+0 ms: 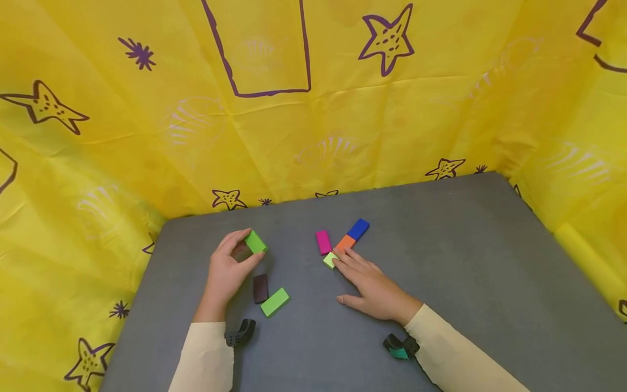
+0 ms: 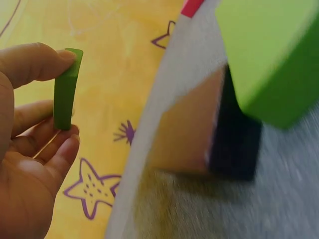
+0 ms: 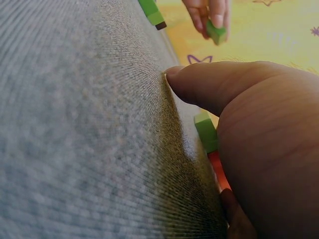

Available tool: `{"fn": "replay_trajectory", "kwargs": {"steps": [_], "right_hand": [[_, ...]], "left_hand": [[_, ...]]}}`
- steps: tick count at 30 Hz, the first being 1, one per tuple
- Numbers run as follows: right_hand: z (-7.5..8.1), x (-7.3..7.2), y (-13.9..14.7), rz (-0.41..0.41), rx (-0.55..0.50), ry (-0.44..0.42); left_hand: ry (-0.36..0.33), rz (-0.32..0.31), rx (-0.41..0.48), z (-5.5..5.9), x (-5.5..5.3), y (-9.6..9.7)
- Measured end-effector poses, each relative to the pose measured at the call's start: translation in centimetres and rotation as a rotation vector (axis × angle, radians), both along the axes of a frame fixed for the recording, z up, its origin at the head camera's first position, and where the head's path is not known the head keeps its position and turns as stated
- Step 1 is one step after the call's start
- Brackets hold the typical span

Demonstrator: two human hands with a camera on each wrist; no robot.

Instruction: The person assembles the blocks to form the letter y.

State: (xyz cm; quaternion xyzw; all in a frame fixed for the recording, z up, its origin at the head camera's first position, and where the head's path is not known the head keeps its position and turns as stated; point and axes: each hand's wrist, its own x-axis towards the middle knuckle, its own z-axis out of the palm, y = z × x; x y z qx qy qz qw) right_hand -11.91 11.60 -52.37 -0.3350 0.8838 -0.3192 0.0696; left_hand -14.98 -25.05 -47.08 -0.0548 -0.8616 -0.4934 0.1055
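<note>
My left hand [image 1: 227,272] pinches a green block [image 1: 256,242] between thumb and fingers. In the left wrist view this green block [image 2: 67,89] stands on end in the grip, and the right wrist view shows it raised above the table. My right hand [image 1: 374,288] lies low over the table, fingers extended, fingertips at a light green block [image 1: 330,261] and an orange block [image 1: 345,244]. A blue block [image 1: 359,229] continues the line beyond the orange one. Just left of them lies a magenta block [image 1: 323,242].
Nearer me, a dark brown block [image 1: 260,288] lies against another green block [image 1: 275,302], below the left hand. The grey tabletop [image 1: 465,256] is bounded at the back and sides by yellow cloth [image 1: 274,141] with purple drawings. Each wrist wears a black camera mount.
</note>
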Motion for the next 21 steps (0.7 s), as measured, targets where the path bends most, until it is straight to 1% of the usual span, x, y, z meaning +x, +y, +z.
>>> {"fn": "replay_trajectory", "kwargs": {"steps": [5, 12, 17, 21], "right_hand": [[-0.1, 0.0, 0.1, 0.000, -0.014, 0.009], [-0.1, 0.0, 0.1, 0.001, -0.017, 0.024], [0.0, 0.1, 0.1, -0.001, -0.026, 0.027], [0.0, 0.0, 0.1, -0.001, -0.024, 0.034]], "left_hand": [[0.015, -0.038, 0.012, 0.4, -1.0, 1.3], [0.020, -0.099, 0.031, 0.5, -2.3, 3.4], [0.020, -0.137, 0.062, 0.7, -3.2, 4.9], [0.020, -0.160, 0.049, 0.7, -4.0, 6.1]]}}
